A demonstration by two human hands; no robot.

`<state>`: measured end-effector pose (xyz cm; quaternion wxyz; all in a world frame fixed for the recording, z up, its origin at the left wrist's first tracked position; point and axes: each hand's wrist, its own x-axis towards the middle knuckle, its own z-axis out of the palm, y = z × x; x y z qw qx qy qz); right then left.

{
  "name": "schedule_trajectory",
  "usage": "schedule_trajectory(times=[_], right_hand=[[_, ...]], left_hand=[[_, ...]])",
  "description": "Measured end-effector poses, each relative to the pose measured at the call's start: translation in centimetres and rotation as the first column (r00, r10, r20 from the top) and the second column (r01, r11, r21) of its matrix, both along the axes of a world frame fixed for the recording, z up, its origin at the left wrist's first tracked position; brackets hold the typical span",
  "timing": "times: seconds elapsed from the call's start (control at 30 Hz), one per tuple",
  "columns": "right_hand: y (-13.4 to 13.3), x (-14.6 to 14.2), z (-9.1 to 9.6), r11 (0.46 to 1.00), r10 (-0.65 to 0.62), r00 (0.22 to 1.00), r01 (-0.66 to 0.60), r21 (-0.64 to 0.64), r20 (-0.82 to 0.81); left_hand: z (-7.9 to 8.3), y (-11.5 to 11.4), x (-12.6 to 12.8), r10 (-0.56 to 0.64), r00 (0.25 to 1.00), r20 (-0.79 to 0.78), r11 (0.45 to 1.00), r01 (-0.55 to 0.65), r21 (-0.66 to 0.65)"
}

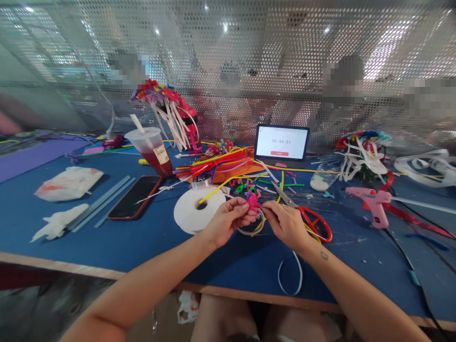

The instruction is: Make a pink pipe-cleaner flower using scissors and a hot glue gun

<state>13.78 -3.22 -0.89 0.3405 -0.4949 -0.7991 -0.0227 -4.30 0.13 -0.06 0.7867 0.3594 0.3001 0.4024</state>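
Pinching a pink fuzzy flower (253, 203) between thumb and fingers, the left hand (231, 214) works above the middle of the blue table (142, 244); the right hand (285, 222) is just beside the flower, its thumb and forefinger drawn together, though I cannot tell what they grip.

Nearest the front edge, below the right wrist, lies a loop of white ribbon (301, 273); just beyond it, the red-handled scissors (307, 210) lie next to the right hand, blades angled away; a pale ring (252, 232) sits partly hidden under the fingers; to the left of the left hand, a flat white roll (187, 213) rests on its side face, a yellow stem crossing it.

Farther left lie a dark phone (135, 197) and some translucent sticks (107, 204); well to the right is a pink glue gun (375, 204) with its black cord.

Behind the roll, fuzzy stems (221, 164) lie heaped, mostly red and orange; a cup of red drink (155, 152) stands beside them; a tablet (281, 141) shows 00:44:55; a colourful bouquet (164, 95) leans at the left; perforated metal mesh (228, 52) spans the back.
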Motion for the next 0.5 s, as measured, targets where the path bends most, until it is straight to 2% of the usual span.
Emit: schedule_trajectory(times=[0.2, 0.27, 0.3, 0.33, 0.4, 0.47, 0.5], right_hand=[[0.0, 0.0, 0.2, 1.000, 0.011, 0.999, -0.012, -0.022, -0.040], [0.0, 0.1, 0.4, 1.000, 0.008, 0.997, -0.010, -0.027, -0.078], [0.1, 0.1, 0.5, 0.999, 0.005, 0.995, -0.008, -0.033, -0.098], [0.1, 0.2, 0.5, 0.999, 0.004, 0.994, -0.009, -0.045, -0.113], [0.2, 0.2, 0.6, 0.997, 0.003, 0.991, -0.012, -0.071, -0.130], [0.2, 0.2, 0.6, 0.997, 0.004, 0.992, -0.014, -0.074, -0.127], [0.2, 0.2, 0.5, 0.998, 0.004, 0.993, -0.012, -0.063, -0.120]], left_hand=[[0.1, 0.0, -0.1, -0.058, 0.998, -0.020, 0.998, 0.058, -0.004], [0.3, -0.4, -0.2, -0.063, 0.996, -0.057, 0.993, 0.068, 0.094], [0.4, -0.6, -0.2, -0.033, 0.995, -0.093, 0.982, 0.050, 0.185], [0.6, -0.9, -0.3, 0.008, 0.989, -0.147, 0.955, 0.036, 0.295], [0.8, -1.6, -0.4, 0.122, 0.954, -0.273, 0.855, 0.039, 0.517], [0.9, -2.2, -0.5, 0.205, 0.917, -0.343, 0.748, 0.079, 0.659], [0.8, -2.4, -0.5, 0.222, 0.913, -0.343, 0.715, 0.087, 0.693]])
